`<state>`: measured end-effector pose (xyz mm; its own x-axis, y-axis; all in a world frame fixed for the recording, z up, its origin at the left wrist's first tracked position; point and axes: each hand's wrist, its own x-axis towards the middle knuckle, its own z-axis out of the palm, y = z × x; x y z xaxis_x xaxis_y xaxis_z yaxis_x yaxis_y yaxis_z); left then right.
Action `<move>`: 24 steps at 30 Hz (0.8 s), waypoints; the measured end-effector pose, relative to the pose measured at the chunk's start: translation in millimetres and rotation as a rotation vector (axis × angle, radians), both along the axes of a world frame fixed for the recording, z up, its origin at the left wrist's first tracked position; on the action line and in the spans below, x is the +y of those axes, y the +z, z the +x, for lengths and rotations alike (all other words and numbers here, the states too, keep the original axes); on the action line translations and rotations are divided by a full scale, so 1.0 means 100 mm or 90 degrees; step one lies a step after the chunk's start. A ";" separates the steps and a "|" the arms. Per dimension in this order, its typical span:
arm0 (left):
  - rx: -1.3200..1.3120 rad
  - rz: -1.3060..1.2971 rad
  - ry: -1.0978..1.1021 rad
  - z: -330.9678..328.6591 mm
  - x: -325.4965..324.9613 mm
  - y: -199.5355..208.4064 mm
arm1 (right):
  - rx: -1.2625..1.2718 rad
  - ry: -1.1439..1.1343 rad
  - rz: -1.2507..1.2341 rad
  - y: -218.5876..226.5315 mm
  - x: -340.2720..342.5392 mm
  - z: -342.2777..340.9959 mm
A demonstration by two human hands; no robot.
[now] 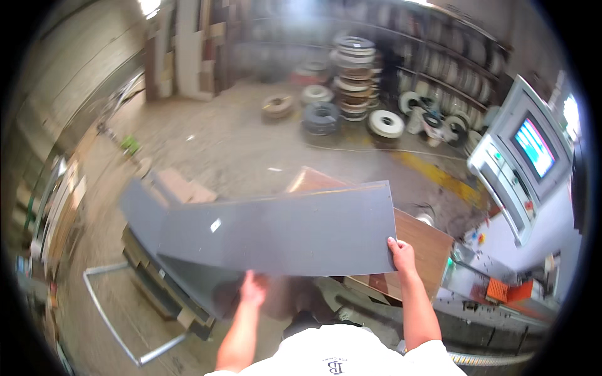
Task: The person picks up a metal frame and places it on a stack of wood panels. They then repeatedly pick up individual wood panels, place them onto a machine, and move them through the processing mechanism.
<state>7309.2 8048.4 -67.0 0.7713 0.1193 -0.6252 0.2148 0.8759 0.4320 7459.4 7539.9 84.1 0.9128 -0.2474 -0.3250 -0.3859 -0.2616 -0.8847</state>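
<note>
A long flat grey panel [295, 235] with a small white label lies across the view in front of me, raised over the stacks beneath it. My right hand [402, 255] is closed on its right edge, thumb on the top face. At its near edge, left of the middle, my left hand [253, 288] is closed on the board; motion blurs it and the fingers under the edge are hidden. More grey boards [141, 210] lie stacked at the left, partly covered by the panel. A wood-brown board [423, 244] shows under its right end.
At the right stands a machine with a control panel and lit screen [535, 147], an orange part [497, 290] below. Rolls of edge banding [354, 75] are piled at the back before racks of more rolls. A metal frame [113, 319] stands by the left stack.
</note>
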 end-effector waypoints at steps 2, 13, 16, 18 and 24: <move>0.074 0.012 0.146 0.11 0.40 -0.18 | -0.086 -0.037 -0.085 0.18 -0.27 -0.08; 0.194 0.227 -0.032 0.40 0.92 -0.02 | -0.008 -0.149 -0.309 -0.33 -0.34 -1.68; 0.181 0.269 -0.090 0.42 0.99 0.19 | 0.042 -0.160 -0.339 -0.46 -0.29 -2.10; 0.185 0.294 -0.133 0.41 0.91 0.28 | 0.054 -0.200 -0.333 -0.52 -0.35 -2.35; 0.173 0.283 -0.286 0.23 0.04 0.32 | 0.150 -0.277 -0.411 -0.45 -1.22 -3.02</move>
